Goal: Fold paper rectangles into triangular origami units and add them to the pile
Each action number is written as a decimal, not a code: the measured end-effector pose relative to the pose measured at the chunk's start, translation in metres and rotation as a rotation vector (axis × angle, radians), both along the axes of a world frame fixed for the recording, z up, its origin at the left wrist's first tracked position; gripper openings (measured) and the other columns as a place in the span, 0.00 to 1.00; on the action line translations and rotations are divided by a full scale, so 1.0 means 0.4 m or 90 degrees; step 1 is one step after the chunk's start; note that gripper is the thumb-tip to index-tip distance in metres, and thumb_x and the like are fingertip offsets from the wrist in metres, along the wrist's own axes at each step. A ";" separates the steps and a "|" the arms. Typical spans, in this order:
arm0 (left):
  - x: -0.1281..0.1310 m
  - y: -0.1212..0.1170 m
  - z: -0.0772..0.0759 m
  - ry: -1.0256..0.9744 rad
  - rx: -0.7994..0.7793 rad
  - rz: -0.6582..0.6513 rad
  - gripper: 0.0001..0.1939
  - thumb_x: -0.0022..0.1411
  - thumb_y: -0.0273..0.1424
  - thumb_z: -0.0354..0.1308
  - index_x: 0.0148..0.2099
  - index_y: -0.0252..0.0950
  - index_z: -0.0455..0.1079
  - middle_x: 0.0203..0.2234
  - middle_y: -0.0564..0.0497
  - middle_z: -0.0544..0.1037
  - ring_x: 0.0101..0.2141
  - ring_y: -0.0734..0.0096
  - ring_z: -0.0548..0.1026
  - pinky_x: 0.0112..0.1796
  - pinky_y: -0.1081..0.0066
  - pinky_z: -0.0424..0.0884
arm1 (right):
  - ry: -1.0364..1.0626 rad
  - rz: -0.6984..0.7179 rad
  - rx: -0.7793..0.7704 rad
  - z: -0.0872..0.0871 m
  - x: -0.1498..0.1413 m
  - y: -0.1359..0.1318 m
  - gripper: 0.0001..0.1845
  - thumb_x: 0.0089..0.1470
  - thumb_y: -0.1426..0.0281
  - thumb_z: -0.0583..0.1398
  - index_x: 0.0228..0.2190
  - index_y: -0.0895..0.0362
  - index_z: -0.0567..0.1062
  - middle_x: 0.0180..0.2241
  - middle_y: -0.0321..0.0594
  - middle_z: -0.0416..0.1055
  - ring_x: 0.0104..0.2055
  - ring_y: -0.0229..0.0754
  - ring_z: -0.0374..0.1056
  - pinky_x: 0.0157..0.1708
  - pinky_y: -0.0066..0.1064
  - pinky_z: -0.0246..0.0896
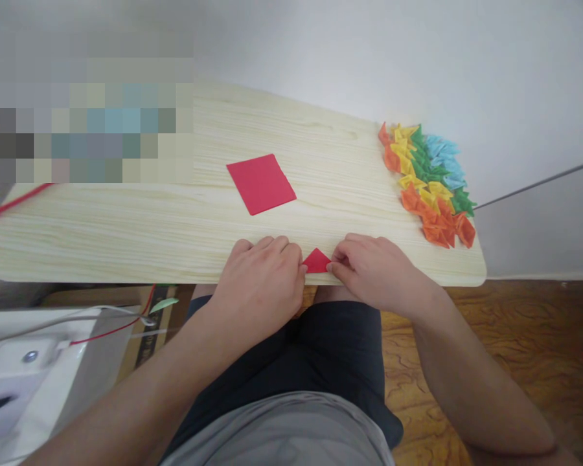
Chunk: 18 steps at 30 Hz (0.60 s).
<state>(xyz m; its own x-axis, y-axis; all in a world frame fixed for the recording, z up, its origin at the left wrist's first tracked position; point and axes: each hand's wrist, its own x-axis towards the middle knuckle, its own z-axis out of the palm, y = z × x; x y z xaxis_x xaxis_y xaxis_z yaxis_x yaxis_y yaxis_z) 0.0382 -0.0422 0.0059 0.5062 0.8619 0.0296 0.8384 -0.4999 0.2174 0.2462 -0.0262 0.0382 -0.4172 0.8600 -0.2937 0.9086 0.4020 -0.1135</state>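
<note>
Red paper triangle [317,261] lies at the near edge of the table [126,239]; left hand [267,275] and right hand [376,272] pinch its side corners. Uneven pulling may make the fold crooked.

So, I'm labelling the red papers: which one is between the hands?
The small red triangle, held at its side corners by the left hand and right hand. The larger red square lies farther back, touched by neither.
</note>
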 end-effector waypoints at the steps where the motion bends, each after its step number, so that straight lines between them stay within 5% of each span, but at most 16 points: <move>1: 0.001 0.001 0.001 0.003 0.001 0.001 0.11 0.70 0.35 0.54 0.34 0.38 0.70 0.31 0.43 0.77 0.36 0.50 0.76 0.33 0.57 0.60 | -0.007 0.005 0.001 0.001 -0.002 0.002 0.13 0.68 0.63 0.58 0.33 0.54 0.79 0.35 0.45 0.79 0.38 0.52 0.76 0.34 0.39 0.58; 18: -0.008 0.019 -0.027 -0.137 -0.020 -0.053 0.09 0.72 0.38 0.56 0.41 0.41 0.73 0.39 0.47 0.78 0.44 0.53 0.71 0.41 0.55 0.62 | 0.065 0.005 0.002 -0.020 0.017 -0.006 0.12 0.67 0.63 0.60 0.34 0.54 0.78 0.35 0.42 0.76 0.39 0.49 0.73 0.38 0.38 0.58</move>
<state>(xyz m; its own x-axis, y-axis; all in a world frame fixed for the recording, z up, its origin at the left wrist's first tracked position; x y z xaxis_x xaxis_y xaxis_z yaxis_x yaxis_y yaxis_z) 0.0348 -0.0345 -0.0049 0.5602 0.8199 0.1182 0.7278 -0.5553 0.4025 0.2530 -0.0287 0.0304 -0.4514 0.8574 -0.2471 0.8893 0.4095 -0.2037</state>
